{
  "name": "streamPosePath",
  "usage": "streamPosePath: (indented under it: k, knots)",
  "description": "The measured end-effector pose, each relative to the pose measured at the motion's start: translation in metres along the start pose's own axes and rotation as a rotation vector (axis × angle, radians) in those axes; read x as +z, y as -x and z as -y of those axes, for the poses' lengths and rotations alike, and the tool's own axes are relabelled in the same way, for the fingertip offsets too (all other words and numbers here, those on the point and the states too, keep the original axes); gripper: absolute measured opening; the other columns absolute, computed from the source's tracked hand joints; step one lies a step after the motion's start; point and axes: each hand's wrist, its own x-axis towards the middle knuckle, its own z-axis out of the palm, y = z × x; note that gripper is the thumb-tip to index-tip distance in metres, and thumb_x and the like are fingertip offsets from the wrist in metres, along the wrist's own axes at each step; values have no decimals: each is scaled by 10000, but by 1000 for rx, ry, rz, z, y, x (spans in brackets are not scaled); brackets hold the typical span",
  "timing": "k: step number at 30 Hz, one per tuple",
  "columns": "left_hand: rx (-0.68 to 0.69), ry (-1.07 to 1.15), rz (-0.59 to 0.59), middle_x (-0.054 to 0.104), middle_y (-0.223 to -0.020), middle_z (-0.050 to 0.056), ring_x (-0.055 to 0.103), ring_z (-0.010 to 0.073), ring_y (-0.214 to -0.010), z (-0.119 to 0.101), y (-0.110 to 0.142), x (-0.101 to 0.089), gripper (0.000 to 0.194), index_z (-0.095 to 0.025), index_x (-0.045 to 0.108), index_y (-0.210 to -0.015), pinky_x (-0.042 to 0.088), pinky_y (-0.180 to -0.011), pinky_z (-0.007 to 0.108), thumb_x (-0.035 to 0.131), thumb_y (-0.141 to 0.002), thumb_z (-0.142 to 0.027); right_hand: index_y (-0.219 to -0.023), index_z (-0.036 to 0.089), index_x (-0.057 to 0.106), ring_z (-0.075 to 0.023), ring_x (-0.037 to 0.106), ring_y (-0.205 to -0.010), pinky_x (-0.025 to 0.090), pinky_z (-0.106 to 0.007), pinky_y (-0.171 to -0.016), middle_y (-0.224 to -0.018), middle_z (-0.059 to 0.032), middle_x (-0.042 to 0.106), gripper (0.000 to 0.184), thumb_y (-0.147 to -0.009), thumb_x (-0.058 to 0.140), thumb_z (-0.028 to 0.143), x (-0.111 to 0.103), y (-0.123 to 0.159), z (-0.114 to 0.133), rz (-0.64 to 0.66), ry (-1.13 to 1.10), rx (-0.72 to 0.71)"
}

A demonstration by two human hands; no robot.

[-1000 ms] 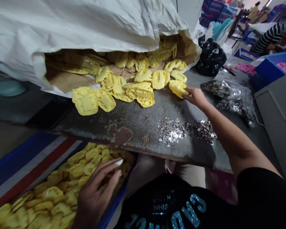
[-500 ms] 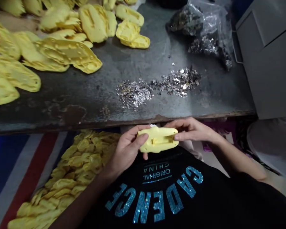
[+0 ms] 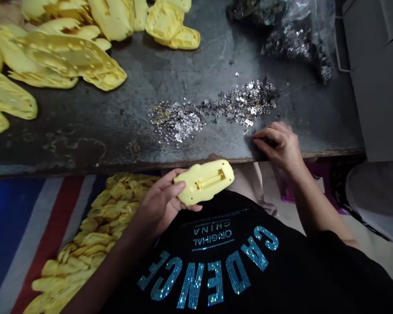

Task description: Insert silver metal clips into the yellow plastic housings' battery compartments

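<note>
My left hand (image 3: 163,198) grips a yellow plastic housing (image 3: 212,190) by its left end, thumb on top. A long slot like a battery compartment runs along its upward face, with small holes near the ends. My right hand (image 3: 281,144) is over the table's front edge, thumb and fingertips pinched together. Whatever lies between those fingertips is too small to make out. Just up and left of them spreads a pile of small shiny metal pieces (image 3: 244,104), which runs on into a second heap (image 3: 180,120) at the left.
Several yellow plastic shells (image 3: 81,61) lie on the dark metal table (image 3: 124,117) at the upper left. A clear bag of metal pieces (image 3: 291,41) sits at the upper right beside a grey cabinet (image 3: 376,87). Below the table, more yellow shells (image 3: 94,244) are heaped on striped cloth (image 3: 49,231).
My right hand has left the yellow housing and moved up and right to the table edge by the metal pieces. My left hand keeps the housing, which is now tilted, right end up.
</note>
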Motion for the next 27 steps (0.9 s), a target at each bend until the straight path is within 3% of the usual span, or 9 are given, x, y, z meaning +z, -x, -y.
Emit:
streamPosePath:
  k: [3, 8, 15, 21, 27]
  knots:
    - [-4, -14, 3, 870, -1221, 137, 869, 298, -896, -2, -1, -2, 565, -169, 710, -1150, 766, -638, 367, 1041, -770, -424, -1033, 260, 860, -284, 709, -942, 497, -465, -939, -976, -56, 796, 149, -1057, 729, 327, 0, 5, -3, -66, -29, 14]
    - [24, -29, 17, 862, -1218, 134, 871, 305, -920, -2, -1, 0, 561, -179, 689, -1115, 730, -609, 313, 1036, -768, -450, -1186, 248, 857, -306, 728, -1002, 496, -470, -941, -1056, -88, 816, 216, -1068, 688, 313, 12, -12, -3, -76, 67, -58]
    - [33, 44, 6, 848, -1118, 63, 803, 237, -749, -1, -2, 1, 589, -230, 659, -1090, 674, -490, 305, 1049, -713, -462, -995, 270, 804, -281, 702, -949, 483, -433, -921, -962, -52, 803, 140, -1070, 724, 358, 7, -15, 2, 1, 117, -88]
    - [60, 110, 80, 834, -1168, 60, 806, 240, -804, 2, -6, 4, 541, -233, 681, -1117, 706, -526, 331, 1033, -770, -452, -1139, 260, 850, -257, 668, -892, 492, -423, -895, -993, -51, 786, 180, -1023, 786, 381, 6, -7, 2, -9, 62, -42]
    - [74, 145, 130, 838, -1214, 79, 821, 247, -853, 3, -4, 7, 491, -222, 693, -1177, 731, -592, 342, 988, -829, -404, -1086, 263, 861, -252, 649, -863, 517, -438, -884, -992, -48, 764, 170, -1025, 776, 397, 9, -7, 2, -35, 19, -30]
